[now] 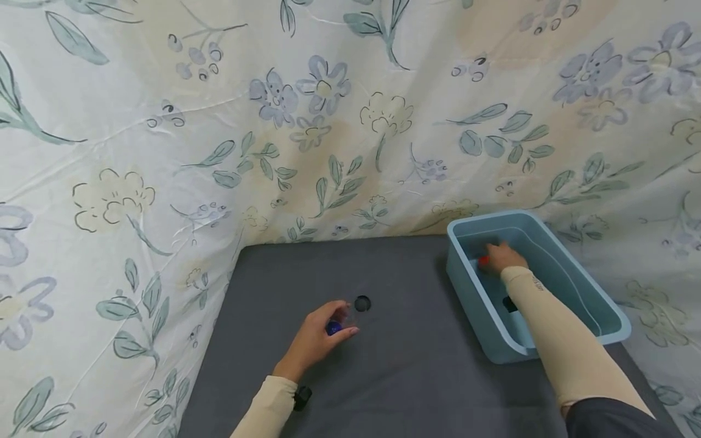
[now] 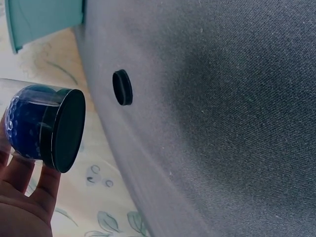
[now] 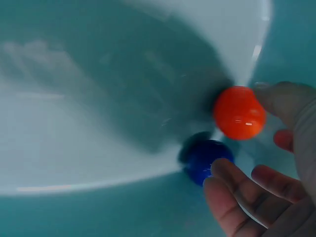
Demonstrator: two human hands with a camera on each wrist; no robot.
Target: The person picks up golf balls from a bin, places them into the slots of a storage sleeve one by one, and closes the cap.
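My left hand (image 1: pixel 313 336) holds a clear cylindrical container (image 2: pixel 49 95) with a black cap (image 2: pixel 69 132) on one end. Through its wall shows a blue dimpled ball (image 2: pixel 23 121), like a golf ball. A separate black round lid (image 1: pixel 362 303) lies on the table just beyond this hand. Inside the blue-green bin (image 1: pixel 475 307), my right hand (image 3: pixel 271 205) reaches down with fingers spread. Its thumb is at an orange ball (image 3: pixel 239 113), and its fingertips are against a blue ball (image 3: pixel 202 158). Both balls sit by the bin's inner edge.
A dark grey cloth covers the table (image 1: pixel 416 389). Floral fabric (image 1: pixel 328 152) hangs behind and along the sides, close to the bin. A small black item (image 1: pixel 509 304) lies in the bin, partly behind the right forearm.
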